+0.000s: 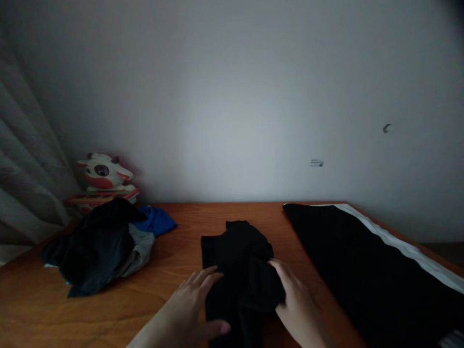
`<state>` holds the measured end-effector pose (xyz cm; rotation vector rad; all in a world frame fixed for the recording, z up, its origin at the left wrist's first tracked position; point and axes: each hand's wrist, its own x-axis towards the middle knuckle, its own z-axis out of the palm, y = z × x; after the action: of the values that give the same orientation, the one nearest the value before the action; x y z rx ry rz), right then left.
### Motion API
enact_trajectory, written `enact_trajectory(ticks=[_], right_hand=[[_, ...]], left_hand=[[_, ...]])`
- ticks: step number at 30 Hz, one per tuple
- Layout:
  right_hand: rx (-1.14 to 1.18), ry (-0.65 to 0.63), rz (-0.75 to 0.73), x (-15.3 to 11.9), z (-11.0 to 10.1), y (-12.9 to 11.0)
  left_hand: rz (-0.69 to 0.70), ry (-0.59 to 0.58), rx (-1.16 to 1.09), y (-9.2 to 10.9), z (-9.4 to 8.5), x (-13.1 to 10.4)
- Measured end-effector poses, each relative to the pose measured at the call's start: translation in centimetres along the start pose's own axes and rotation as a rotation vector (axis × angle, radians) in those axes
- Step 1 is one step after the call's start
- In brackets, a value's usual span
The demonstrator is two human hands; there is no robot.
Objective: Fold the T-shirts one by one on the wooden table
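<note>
The wooden tabletop (181,253) is backed by a pale wall (232,101); toward the near edge, a black garment (234,251) is gripped by the right hand (293,290), fingers curled, and merely touched by the left hand (190,302), fingers spread.

Two bare hands were in view, one left hand (190,309) and one right hand (295,299), with one black garment (232,253) at them. One heap of clothes showed at least three pieces: one dark piece (97,246), one grey piece (143,246) and one blue piece (157,220); its full number could not be told. There were also one broad black cloth (362,261), one white strip (379,234) along it, one cow toy (103,174), one curtain (27,140), one wall label (316,163), one small wall fitting (387,128) and one wooden table (184,256).
</note>
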<state>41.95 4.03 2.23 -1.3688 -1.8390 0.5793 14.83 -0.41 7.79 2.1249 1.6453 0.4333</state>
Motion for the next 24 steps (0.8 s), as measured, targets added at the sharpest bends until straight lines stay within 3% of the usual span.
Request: enact_trajectory(ticks=[3, 7, 10, 15, 18, 21, 24], right_hand=[[0.191, -0.029, 0.038, -0.3, 0.0, -1.0], [0.408, -0.078, 0.106, -0.5, -0.1, -1.7], [0.544, -0.031, 0.173, -0.5, 0.0, -1.5], [0.743, 0.06, 0.299, 0.4, -0.4, -0.8], [0.691, 0.117, 0.306, 1.1, -2.2, 0.0], [0.564, 0.275, 0.24, 1.1, -4.6, 0.5], [0.291, 0.422, 0.128, 0.4, -6.0, -0.4]], left_hand=[[-0.01, -0.133, 0.108, -0.1, 2.9, 0.5], [0.012, -0.249, 0.179, -0.1, 4.2, 0.6], [0.02, -0.252, 0.16, 0.4, 3.4, 0.1], [0.022, -0.213, -0.003, 1.2, 0.3, -0.8], [-0.009, -0.1, -0.236, 0.1, -1.3, -1.1], [-0.08, 0.146, -0.552, -0.7, -2.0, -1.0], [-0.202, 0.407, -0.856, -0.2, -1.7, -0.8]])
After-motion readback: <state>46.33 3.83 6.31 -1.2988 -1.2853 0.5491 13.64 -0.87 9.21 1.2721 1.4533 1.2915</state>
